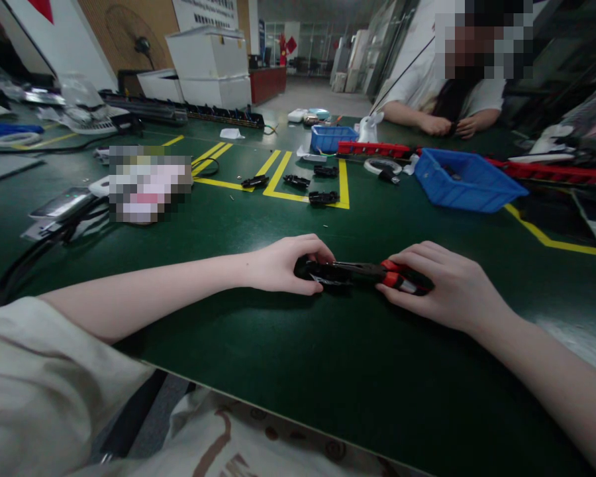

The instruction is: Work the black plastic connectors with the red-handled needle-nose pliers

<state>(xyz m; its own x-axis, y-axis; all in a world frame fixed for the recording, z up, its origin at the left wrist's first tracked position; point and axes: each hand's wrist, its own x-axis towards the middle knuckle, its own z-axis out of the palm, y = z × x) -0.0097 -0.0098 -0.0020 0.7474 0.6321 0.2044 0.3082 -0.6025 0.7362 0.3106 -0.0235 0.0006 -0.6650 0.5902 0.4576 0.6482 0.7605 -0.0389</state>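
My right hand (pixel 437 281) is closed around the red-and-black handles of a pair of pliers (pixel 391 273). Their long dark jaws reach left, over a small black part (pixel 335 275). My left hand (pixel 291 265) grips that part's left end between thumb and fingers, low over the green table. Whether the jaws bite on the part or only lie against it, I cannot tell. Beyond my hands lie several similar black parts, one of them (pixel 324 198) on the yellow tape outline.
A blue bin (pixel 469 182) stands back right, and a smaller blue bin (pixel 332 139) is farther off beside red strips (pixel 375 149). A phone (pixel 62 204) and black cables (pixel 69 228) lie at left. Across the table (pixel 258 338) sits another person, hands (pixel 437 126) together.
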